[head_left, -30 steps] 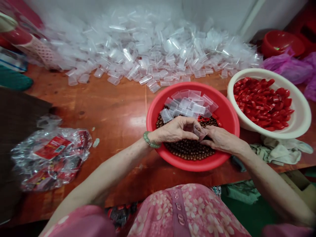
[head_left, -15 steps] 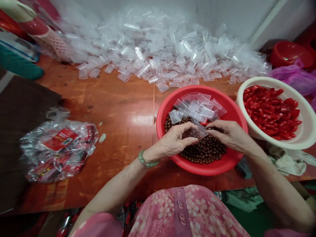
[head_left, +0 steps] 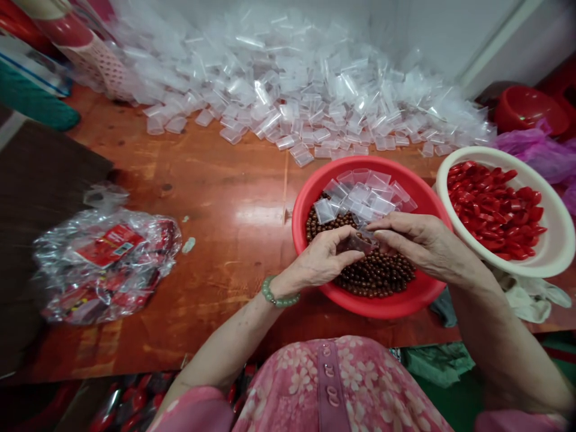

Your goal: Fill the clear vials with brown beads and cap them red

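Note:
My left hand (head_left: pixel 321 255), with a green bead bracelet (head_left: pixel 279 294) on its wrist, pinches a small clear plastic sleeve (head_left: pixel 359 242) between thumb and fingers. A few brown beads show at the sleeve. My right hand (head_left: pixel 411 240) is closed at the sleeve's right end, fingertips pressed together; what they grip is hidden. Both hands are over a red basin (head_left: pixel 302 210). Inside it, brown beads (head_left: pixel 375 277) are heaped below the hands, and several clear sleeves (head_left: pixel 360 195) lie on top towards the back.
A large heap of clear sleeves (head_left: pixel 301 90) lines the wall. Right of the red basin, a cream basin (head_left: pixel 558 240) holds red plastic pieces (head_left: pixel 495 210). A clear bag of red packets (head_left: pixel 110 264) lies on the wooden table (head_left: pixel 225 204) at left. Purple plastic (head_left: pixel 535 147) sits far right.
The right hand's fingers have shifted left over the end of the sleeve. The sleeve is now more covered, with beads showing at it. The view has moved slightly.

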